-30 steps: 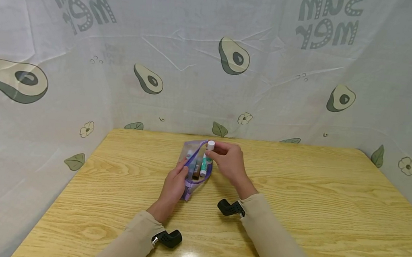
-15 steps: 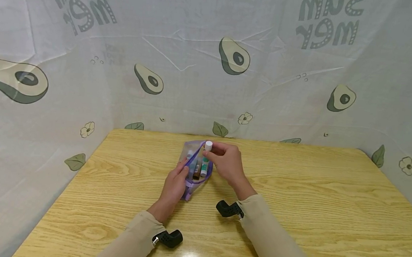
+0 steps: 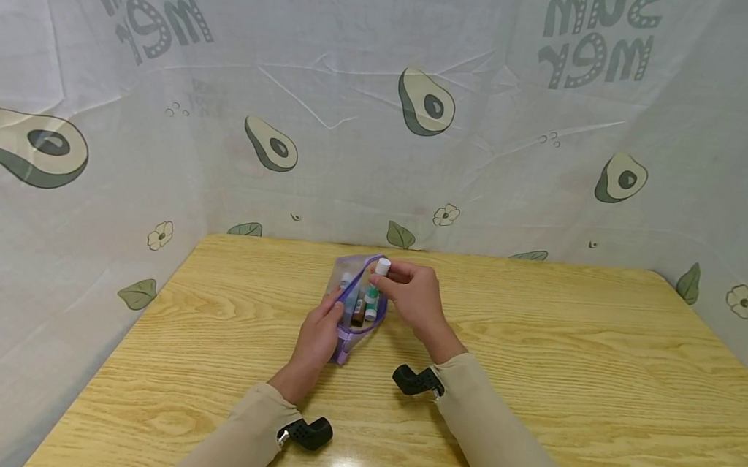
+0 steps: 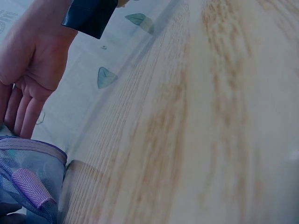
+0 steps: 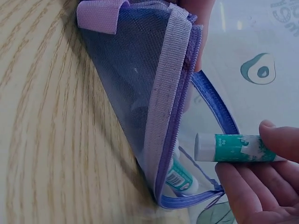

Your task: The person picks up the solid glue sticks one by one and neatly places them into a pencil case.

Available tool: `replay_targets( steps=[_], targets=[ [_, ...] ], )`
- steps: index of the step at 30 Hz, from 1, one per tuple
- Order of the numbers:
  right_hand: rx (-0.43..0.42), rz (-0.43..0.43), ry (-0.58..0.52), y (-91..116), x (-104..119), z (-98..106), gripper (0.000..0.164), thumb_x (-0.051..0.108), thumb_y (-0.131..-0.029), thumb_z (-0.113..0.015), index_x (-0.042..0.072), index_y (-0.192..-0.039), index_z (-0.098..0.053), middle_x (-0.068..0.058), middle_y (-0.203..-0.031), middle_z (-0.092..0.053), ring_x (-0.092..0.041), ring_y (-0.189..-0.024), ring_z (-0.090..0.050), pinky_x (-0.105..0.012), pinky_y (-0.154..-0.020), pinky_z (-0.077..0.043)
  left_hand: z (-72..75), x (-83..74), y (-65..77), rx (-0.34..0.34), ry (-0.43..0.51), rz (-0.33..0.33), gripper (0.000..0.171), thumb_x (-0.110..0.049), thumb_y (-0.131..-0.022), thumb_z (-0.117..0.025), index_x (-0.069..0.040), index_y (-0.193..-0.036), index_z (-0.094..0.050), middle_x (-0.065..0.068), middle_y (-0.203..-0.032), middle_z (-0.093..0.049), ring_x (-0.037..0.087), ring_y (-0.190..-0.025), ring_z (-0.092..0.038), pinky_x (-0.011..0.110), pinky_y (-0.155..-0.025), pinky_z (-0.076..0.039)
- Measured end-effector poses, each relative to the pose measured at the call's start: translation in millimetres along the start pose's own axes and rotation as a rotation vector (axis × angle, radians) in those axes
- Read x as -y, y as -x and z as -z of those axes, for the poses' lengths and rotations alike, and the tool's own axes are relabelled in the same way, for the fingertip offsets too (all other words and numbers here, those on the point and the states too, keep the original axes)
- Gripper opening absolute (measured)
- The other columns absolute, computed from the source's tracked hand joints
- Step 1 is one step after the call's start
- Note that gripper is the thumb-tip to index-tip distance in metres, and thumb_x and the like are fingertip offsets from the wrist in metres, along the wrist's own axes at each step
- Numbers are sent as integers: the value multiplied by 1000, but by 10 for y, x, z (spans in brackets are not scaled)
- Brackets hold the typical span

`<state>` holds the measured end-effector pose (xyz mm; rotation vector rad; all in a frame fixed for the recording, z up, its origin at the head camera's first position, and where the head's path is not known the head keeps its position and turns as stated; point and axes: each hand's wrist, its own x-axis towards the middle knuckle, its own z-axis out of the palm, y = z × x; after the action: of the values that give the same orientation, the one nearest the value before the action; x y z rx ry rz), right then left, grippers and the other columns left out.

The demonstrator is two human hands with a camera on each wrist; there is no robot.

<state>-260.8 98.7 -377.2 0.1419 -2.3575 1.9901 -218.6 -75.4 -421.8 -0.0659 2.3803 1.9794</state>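
My left hand (image 3: 316, 337) holds a purple-trimmed mesh zip pouch (image 5: 131, 60) by its near-left side, its mouth spread wide. Between thumb and fingers of my right hand (image 3: 417, 295) is a glue stick (image 5: 240, 148) with a green label and white ends. In the head view it stands over the pouch's mouth, tilted, white end up. Inside the pouch lie another green-labelled glue stick (image 5: 182, 176), a dark brown tube-shaped item (image 3: 358, 313) and a white-topped item (image 3: 345, 279) seen through the mesh. The left fingers are mostly hidden behind the pouch in the right wrist view.
The pouch is on a wood-grain table (image 3: 218, 368). A pale curtain (image 3: 332, 91) printed with avocados and leaves hangs behind the table's far edge and along both sides. Black wrist cameras (image 3: 310, 434) sit on both sleeves.
The glue stick in my right hand has shifted slightly, first left, then back right, and now leans more. My left hand and the pouch stay nearly still.
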Motion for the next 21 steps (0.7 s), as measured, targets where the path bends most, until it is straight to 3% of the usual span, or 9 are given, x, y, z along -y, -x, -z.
replay_targets(
  steps=[6,13,21],
  targets=[
    [20,-109,-120,-22,-78,10,40,12,-99,-75,-8,-133,-70,-23,-124,-77,-23,-105,-79,-51,-103,-59,0,-4,1,-4,-7,9,53,-29,-115,-38,-15,-166,-39,16,-177,-22,36,-167,-14,59,-135,-14],
    [-2,-242,-254,-24,-177,3,33,7,-100,-73,-12,-127,-71,-17,-111,-77,-13,-85,-77,-37,-92,-65,-10,10,3,-9,-8,20,52,-31,-115,-37,-20,-166,-39,16,-177,-23,37,-166,-17,60,-134,-17],
    [3,-271,-303,-23,-218,-13,35,5,-102,-70,-16,-129,-67,-12,-99,-77,-11,-80,-77,-29,-82,-66,-17,-1,19,-12,-12,8,52,-31,-115,-38,-19,-166,-40,18,-176,-25,39,-166,-17,61,-134,-17]
  ],
)
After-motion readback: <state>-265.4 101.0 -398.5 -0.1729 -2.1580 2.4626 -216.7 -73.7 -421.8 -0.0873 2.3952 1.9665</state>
